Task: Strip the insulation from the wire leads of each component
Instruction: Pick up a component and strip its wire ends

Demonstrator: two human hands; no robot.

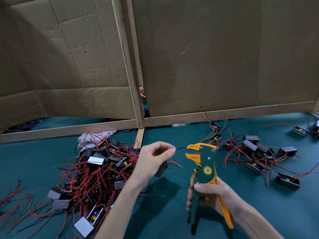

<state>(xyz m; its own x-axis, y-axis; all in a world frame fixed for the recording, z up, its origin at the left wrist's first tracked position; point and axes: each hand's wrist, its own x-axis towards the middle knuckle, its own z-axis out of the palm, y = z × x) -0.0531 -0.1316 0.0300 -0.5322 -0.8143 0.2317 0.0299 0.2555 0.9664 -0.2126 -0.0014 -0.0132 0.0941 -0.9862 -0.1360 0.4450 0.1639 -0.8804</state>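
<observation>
The black lead [179, 148] looks thin and limp. I'd guess it weighs next to nothing and will buckle if pushed end-on, so the sensible hold is close behind the tip, which keeps the short free end straight. That is about where the left hand [153, 157] has it. Thumb and forefinger pinch the wire, the other fingers curl loosely, and the tip points across at the stripper [205, 163], near its mouth but not inside it.

The component [161, 168] the wire belongs to is a small dark box tucked just under that palm. I can't tell whether the hand bears its weight. A red lead [176, 163] trails from it towards the tool. The insulation is probably soft, and the fine core could nick easily.

The right hand [212, 195] is wrapped round the stripper's two handles, thumb over the front, holding the tool upright above the table [164, 213]. The handles are spread and the orange jaws gape.

A tangled pile [96, 168] of components lies left of the hands, with scattered units [255, 152] to the right.
</observation>
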